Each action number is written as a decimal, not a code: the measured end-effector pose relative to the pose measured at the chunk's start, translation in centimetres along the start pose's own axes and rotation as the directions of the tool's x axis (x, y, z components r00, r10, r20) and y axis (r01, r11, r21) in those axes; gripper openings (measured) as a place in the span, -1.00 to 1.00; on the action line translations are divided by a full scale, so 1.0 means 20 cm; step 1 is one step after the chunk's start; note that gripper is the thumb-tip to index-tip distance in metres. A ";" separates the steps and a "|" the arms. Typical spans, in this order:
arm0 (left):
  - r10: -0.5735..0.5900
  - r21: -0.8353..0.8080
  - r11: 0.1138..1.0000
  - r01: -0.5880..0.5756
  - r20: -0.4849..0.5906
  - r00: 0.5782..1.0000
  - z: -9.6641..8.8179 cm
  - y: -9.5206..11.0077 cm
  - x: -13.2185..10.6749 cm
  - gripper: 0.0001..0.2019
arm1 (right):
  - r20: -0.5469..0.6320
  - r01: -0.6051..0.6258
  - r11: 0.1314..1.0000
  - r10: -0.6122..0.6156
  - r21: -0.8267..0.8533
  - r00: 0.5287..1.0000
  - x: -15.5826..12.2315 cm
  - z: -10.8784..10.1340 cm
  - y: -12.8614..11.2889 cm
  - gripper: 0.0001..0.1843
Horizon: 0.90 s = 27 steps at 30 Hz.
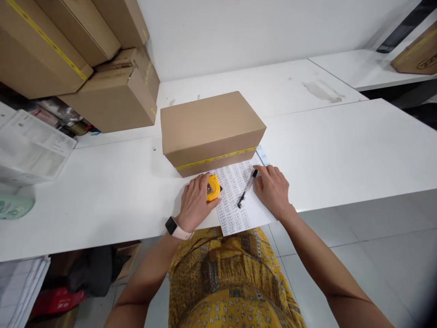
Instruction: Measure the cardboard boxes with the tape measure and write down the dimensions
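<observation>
My left hand (195, 200), with a watch on its wrist, is closed around a yellow tape measure (214, 187) at the front of the cardboard box. A black-capped pen (247, 190) lies slanted over a printed sheet of paper (235, 218). At the pen's upper end, the curled fingers of my right hand (273, 189) pinch its tip, while the hand rests on the sheet's right side. Just beyond both hands stands the closed cardboard box (211, 123), with yellow tape along its near side; it covers the far part of the paper.
Cardboard boxes (112, 98) are stacked at the back left of the white table (327, 150). A clear plastic container (34, 146) and a green object (15, 206) stand at the left. Another box (418, 52) is at the far right. A wall closes off the back.
</observation>
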<state>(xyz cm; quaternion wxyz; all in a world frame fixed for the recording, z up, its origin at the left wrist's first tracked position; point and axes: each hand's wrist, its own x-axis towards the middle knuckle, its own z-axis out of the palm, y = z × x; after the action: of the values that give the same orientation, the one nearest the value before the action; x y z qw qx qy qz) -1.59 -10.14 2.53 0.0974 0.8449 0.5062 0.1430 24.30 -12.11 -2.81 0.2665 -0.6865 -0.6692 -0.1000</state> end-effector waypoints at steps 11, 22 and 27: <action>0.138 -0.851 0.514 0.110 0.208 0.968 -0.34 0.07 0.02 -0.45 | 0.362 -0.312 0.400 -0.055 0.862 0.930 0.18 -0.34 -0.28 -0.54; -0.044 -0.894 0.439 0.092 0.081 0.996 -0.66 -0.06 0.18 -0.49 | 0.424 -0.379 0.276 -0.127 0.883 0.897 0.61 -0.52 -0.33 -0.43; -0.268 -0.866 0.466 0.180 0.055 0.962 -0.90 -0.35 0.33 -0.58 | 0.404 -0.448 0.205 0.225 0.870 0.887 0.99 -0.49 -0.10 -0.63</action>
<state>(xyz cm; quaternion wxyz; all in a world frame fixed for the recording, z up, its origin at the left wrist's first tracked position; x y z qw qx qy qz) -10.63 -0.61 18.19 0.5019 0.6012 0.4762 0.3999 26.10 0.13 15.62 0.5701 -0.5269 -0.4497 0.4417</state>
